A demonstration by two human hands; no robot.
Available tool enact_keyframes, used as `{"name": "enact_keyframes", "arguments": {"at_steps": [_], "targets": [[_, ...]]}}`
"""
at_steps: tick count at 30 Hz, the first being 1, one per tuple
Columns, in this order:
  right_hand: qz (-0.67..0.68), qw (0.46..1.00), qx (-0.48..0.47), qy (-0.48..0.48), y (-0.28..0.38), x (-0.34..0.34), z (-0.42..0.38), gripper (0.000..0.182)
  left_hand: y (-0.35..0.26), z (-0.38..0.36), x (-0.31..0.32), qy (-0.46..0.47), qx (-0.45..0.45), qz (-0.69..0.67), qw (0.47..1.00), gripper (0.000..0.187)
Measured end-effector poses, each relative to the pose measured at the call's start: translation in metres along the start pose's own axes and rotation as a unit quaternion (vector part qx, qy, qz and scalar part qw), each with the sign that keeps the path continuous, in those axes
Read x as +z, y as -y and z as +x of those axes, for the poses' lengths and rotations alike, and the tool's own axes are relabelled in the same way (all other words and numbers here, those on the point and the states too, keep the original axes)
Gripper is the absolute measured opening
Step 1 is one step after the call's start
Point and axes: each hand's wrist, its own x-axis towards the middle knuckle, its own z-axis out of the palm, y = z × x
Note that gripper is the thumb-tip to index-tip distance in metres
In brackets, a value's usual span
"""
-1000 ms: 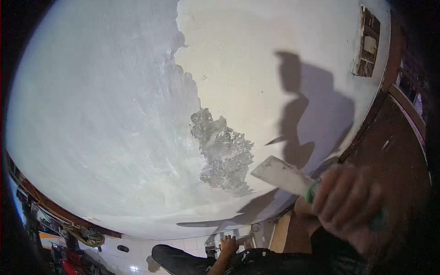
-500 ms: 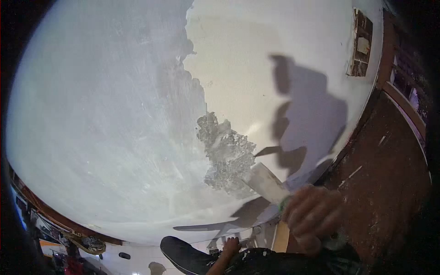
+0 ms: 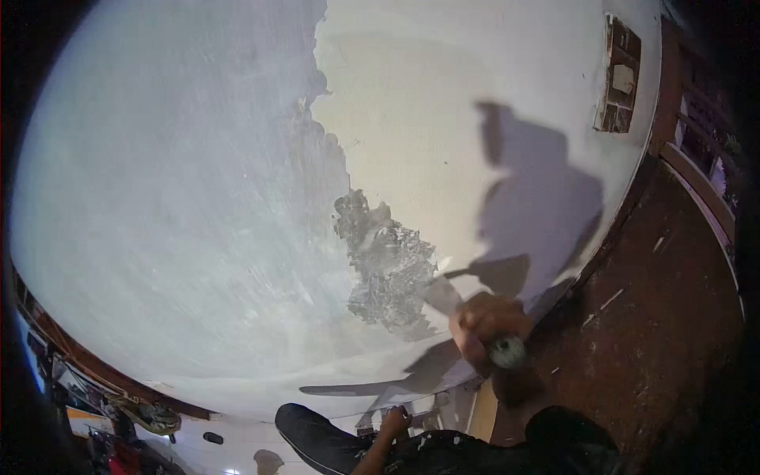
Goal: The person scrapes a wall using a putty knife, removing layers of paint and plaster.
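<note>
A putty knife (image 3: 442,295) is in my right hand (image 3: 487,323), its fingers wrapped round the handle, the round handle end facing me. Its blade reaches the lower right of a rough grey patch (image 3: 388,265) on the wall; whether it touches cannot be told. Left of the patch the wall (image 3: 182,198) is streaky grey-white; to the right it is smooth cream (image 3: 412,119), with a ragged border between. Low in view, my left hand (image 3: 394,419) is beside my dark trouser leg, its fingers curled; what they hold, if anything, is hidden.
A recessed box (image 3: 620,75) is set in the wall at upper right. A brown surface (image 3: 625,317) with pale scraps runs along the right side. Cluttered items (image 3: 119,416) are at lower left. My shadow falls on the cream wall.
My right hand has moved left and up toward the wall and has turned, so the handle end now shows and less of the blade is visible. The left hand's fingers look more curled.
</note>
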Motion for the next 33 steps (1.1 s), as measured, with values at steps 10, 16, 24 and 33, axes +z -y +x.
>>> {"name": "enact_keyframes", "arguments": {"at_steps": [10, 16, 24, 33], "targets": [[-0.096, 0.99, -0.084, 0.055, 0.014, 0.003, 0.013, 0.027, -0.02, -0.009, -0.017, -0.007, -0.028, 0.004, 1.0, 0.033], [-0.036, 0.985, -0.141, 0.092, 0.028, 0.009, 0.005, 0.029, 0.013, 0.001, 0.013, -0.075, 0.045, -0.006, 0.996, 0.035], [-0.174, 0.983, -0.051, -0.002, -0.016, -0.005, -0.008, 0.024, 0.004, -0.001, 0.004, -0.006, 0.001, 0.02, 1.0, 0.035], [-0.033, 0.977, 0.162, -0.138, 0.036, 0.028, 0.015, 0.026, -0.015, -0.012, -0.008, -0.086, 0.044, 0.031, 0.995, 0.028]]}}
